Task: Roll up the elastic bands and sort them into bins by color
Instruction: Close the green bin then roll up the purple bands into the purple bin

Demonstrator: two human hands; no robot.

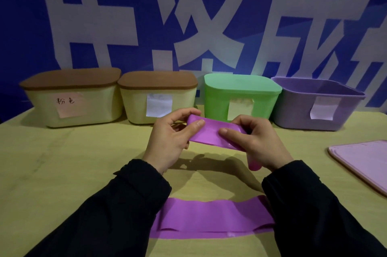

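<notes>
Both hands, left hand (169, 137) and right hand (254, 141), pinch purple band (211, 133) above surface (62, 162) to roll it; open purple bin (314, 103) waits at 2 o'clock.

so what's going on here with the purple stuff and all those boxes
A person is holding a purple elastic band in the air with both hands, left hand and right hand pinching it, apparently rolling it up. A second purple band lies flat on the table near them. At the back stand four bins: two cream ones with brown lids, a lidded green one, and an open purple bin, the likely destination.
</notes>
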